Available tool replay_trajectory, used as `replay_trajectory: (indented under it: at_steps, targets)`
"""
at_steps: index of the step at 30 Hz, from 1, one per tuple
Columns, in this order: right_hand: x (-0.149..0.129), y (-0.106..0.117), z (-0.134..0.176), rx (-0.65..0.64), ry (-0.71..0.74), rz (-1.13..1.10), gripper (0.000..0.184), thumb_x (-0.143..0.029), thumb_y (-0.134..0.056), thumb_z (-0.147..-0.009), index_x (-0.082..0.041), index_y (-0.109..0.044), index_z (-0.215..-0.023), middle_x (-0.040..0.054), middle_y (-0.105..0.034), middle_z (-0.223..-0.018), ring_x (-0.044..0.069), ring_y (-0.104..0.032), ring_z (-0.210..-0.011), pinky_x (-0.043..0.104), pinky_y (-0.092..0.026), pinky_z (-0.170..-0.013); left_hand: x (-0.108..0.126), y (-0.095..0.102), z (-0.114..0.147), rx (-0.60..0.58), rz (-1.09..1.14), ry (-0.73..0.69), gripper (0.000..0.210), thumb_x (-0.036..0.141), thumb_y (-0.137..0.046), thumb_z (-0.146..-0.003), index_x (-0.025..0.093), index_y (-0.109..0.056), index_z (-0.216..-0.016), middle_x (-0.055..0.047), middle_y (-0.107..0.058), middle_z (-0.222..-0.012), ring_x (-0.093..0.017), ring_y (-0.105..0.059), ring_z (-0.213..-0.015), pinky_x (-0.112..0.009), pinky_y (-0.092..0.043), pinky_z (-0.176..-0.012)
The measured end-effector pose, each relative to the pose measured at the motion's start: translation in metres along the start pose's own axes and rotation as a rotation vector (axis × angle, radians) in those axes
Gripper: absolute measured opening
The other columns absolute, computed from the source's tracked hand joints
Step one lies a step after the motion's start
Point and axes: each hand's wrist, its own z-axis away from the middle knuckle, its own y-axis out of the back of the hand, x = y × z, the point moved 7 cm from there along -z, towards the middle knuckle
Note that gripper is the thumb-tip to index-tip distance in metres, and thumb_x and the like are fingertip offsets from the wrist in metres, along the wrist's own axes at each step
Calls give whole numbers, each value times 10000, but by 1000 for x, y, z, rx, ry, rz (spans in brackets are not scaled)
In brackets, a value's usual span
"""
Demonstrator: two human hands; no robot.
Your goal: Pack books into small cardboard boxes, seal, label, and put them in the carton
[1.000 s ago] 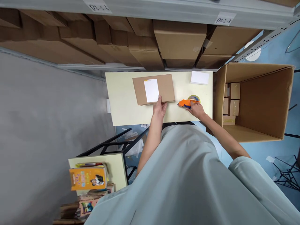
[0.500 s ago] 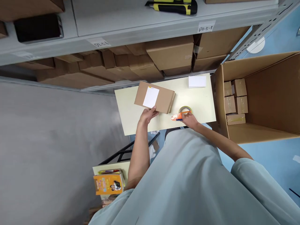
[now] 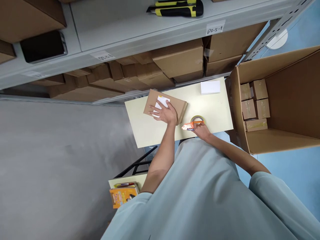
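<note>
A flat cardboard box point(image 3: 180, 106) with a white label point(image 3: 163, 99) lies on the pale table point(image 3: 217, 113). My left hand point(image 3: 167, 112) rests flat on the label, fingers spread, hiding much of it. Close to the table's front edge, my right hand point(image 3: 202, 130) is closed on an orange tape dispenser point(image 3: 187, 126). The dispenser's roll of tape shows just above the fingers, and its toothed end points left toward the box without touching it.
A stack of white labels point(image 3: 210, 87) sits at the table's back right. To the right stands a large open carton point(image 3: 292, 96) with several small boxes inside. A shelf edge point(image 3: 150, 45) bearing a utility knife point(image 3: 176, 8) and a black phone point(image 3: 43, 46) runs overhead.
My left hand has moved from the box's near edge up onto the label and spread its fingers over it. My right hand keeps the tape dispenser in nearly the same place.
</note>
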Motion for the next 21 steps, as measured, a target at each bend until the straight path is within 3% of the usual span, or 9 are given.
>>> replay_trajectory:
  at_steps: [6,12,16,21]
  targets:
    - [5,7,5,-22,-19,-31,471,-308,-577,-1106,16,-541,-1446,242,-819,-1076,328,-806,-1025,403,-529,-994,-2,4,2,5,-101,-48,712,599,-336,-1102,258,-375,-1726,-198,-127,-1846,-499,-135,-1688,-805,-243,-1246]
    - [69,9,64,-63,-101,49,433,-397,-611,-1098,-27,-601,-1323,226,-820,-998,337,-796,-995,375,-509,-938,-3,1,3,-3,-148,-100,708,586,-361,-1104,255,-376,-1730,-186,-159,-1843,-479,-131,-1693,-760,-242,-1272]
    - [104,15,96,-57,-73,112,413,-455,-552,-1120,-62,-620,-1226,214,-813,-963,331,-779,-944,366,-479,-906,-4,1,9,-40,-179,-222,709,582,-393,-1103,275,-354,-1740,-158,-151,-1851,-444,-73,-1710,-721,-217,-1300]
    - [117,29,72,-60,-64,147,496,-457,-547,-1119,-16,-569,-1345,239,-811,-1022,346,-761,-982,386,-456,-946,-5,2,21,-133,-116,-402,703,559,-430,-1100,259,-374,-1733,-151,-120,-1857,-427,-4,-1717,-706,-127,-1327]
